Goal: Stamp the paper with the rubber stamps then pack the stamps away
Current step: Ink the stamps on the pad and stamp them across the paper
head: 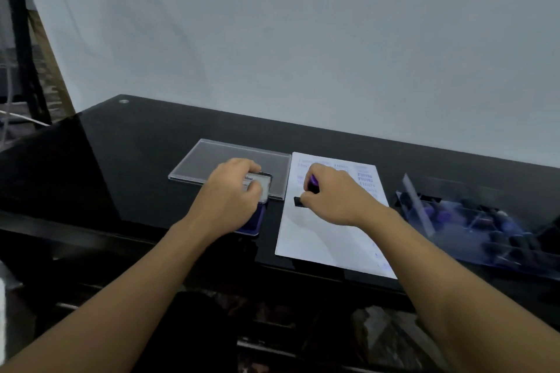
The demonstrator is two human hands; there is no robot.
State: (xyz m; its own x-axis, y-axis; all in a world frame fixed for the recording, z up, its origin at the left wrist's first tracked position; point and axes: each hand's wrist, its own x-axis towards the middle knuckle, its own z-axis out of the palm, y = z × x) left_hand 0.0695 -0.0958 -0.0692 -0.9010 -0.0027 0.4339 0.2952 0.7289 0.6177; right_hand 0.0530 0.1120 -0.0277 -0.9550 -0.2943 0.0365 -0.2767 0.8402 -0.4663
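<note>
A white sheet of paper [327, 233] lies on the black table, with several blue stamp marks near its far edge. My right hand [336, 194] grips a rubber stamp [312, 186] with a purple handle and a black base, held on or just above the paper's left part. My left hand [233, 194] rests on an ink pad [257, 191], fingers on its raised lid; the blue base shows below the hand. A clear plastic box [472, 227] at the right holds several more stamps, blurred.
A clear flat plastic lid [212, 160] lies behind the ink pad. The glossy black table [121, 166] ends at a front edge near my forearms. A grey wall stands behind; clutter and a cable sit at the far left.
</note>
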